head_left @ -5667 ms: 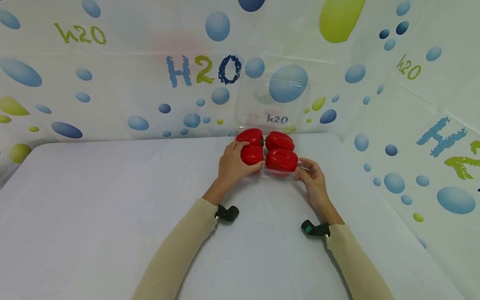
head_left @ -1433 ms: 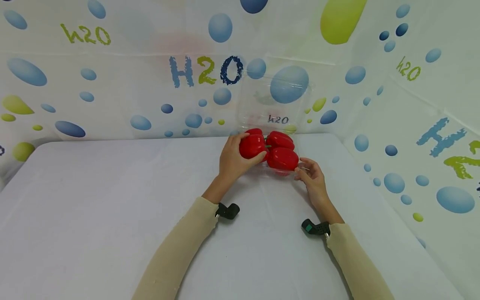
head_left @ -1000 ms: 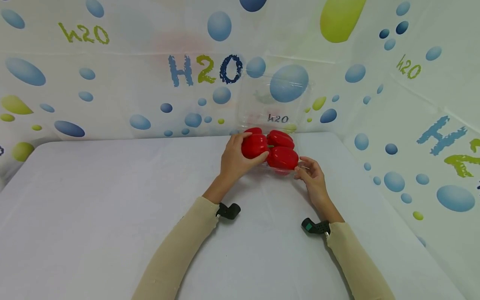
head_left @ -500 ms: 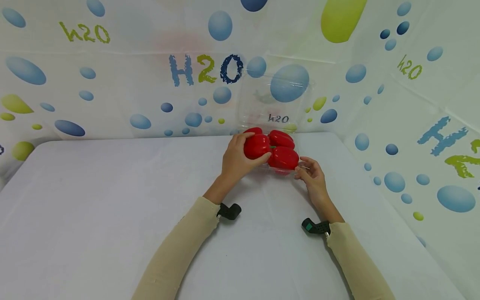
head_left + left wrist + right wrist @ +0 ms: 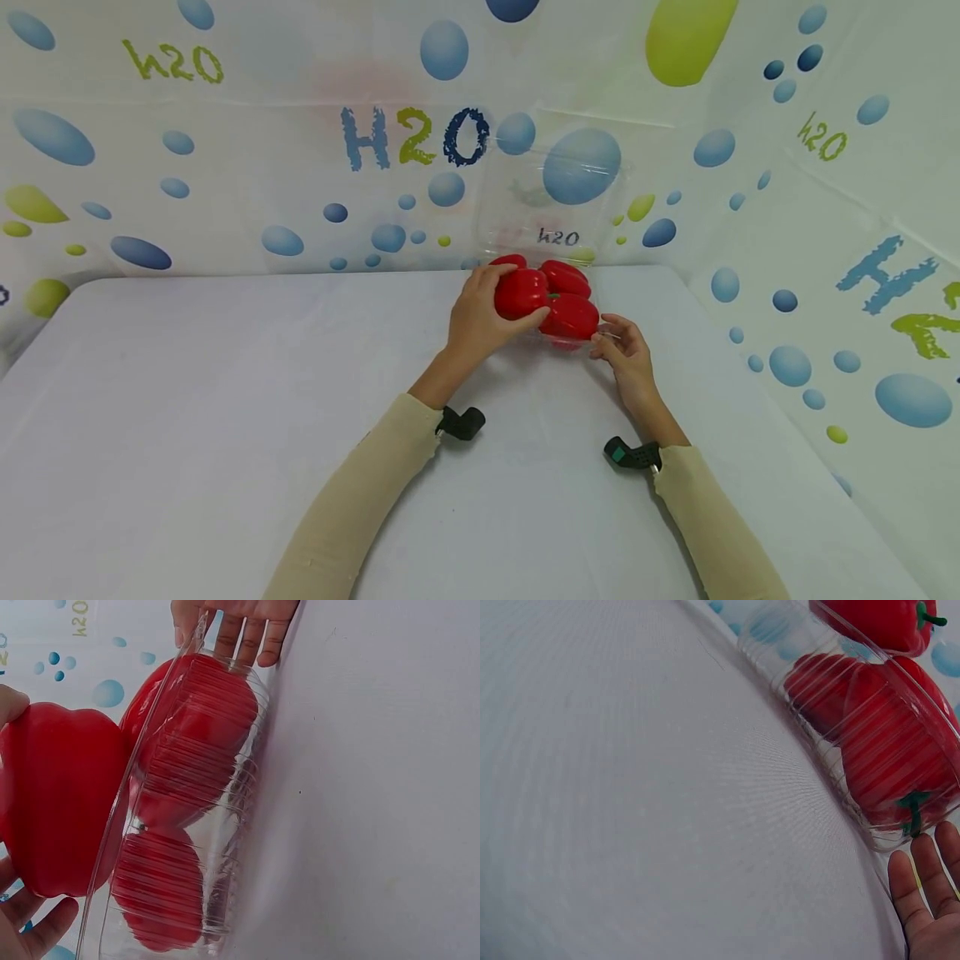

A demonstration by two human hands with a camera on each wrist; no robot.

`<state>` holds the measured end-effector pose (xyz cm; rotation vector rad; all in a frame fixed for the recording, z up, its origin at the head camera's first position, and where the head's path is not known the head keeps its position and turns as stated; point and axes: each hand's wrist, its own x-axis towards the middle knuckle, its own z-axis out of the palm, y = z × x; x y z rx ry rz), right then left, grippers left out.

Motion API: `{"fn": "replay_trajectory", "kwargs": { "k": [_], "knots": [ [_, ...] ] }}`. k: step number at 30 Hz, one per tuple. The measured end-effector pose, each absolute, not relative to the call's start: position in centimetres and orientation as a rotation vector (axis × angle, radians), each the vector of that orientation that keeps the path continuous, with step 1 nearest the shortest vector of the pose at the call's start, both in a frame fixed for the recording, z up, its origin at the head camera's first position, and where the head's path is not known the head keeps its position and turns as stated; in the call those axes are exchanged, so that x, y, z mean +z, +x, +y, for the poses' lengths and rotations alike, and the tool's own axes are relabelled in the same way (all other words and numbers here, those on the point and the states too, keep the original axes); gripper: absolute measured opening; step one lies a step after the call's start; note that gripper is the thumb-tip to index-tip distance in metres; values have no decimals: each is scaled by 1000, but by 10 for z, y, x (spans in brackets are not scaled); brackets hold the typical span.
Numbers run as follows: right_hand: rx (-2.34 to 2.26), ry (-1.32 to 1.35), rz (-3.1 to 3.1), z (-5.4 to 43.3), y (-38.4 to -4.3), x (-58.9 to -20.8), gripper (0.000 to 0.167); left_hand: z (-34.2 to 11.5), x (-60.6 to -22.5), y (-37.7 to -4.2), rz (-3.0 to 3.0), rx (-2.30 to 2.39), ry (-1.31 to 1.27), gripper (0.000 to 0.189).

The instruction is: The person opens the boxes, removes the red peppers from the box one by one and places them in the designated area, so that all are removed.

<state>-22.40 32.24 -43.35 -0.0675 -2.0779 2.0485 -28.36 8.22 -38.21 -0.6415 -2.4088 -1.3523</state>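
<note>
"Rightward and up my red pepper (image 5: pixel 520 293) has come, from its lower spot seconds ago; my left hand (image 5: pixel 476 321) is clamped round it."

"Slippery?"

"Its glossy skin may slide; I'd guess it's light, firm, best held round the belly."

"Further right?"

"A clear box (image 5: pixel 214 851), other peppers (image 5: pixel 573 317) inside, its near right corner pinched by my right hand (image 5: pixel 630 354). My left wrist view shows the red pepper mostly above the box's rim; the head view doesn't make that height plain."

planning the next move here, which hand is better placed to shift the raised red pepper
Most likely the left hand: it grips that red pepper above the clear container, while the right hand pinches the container's edge, seemingly steadying it.
</note>
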Motion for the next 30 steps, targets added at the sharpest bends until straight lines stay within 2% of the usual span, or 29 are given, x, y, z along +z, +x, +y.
{"fn": "replay_trajectory", "kwargs": {
  "k": [15,24,30],
  "knots": [
    [2002,-86,-2120,324,-224,-435,51,86,-373,-274,-2405,-1284,-735,74],
    [2037,-51,-2078,322,-224,-434,43,90,-370,-267,-2399,-1259,-821,73],
    [2022,-63,-2093,323,-224,-435,45,93,-368,-262,-2410,-1216,-886,72]
  ]
}}
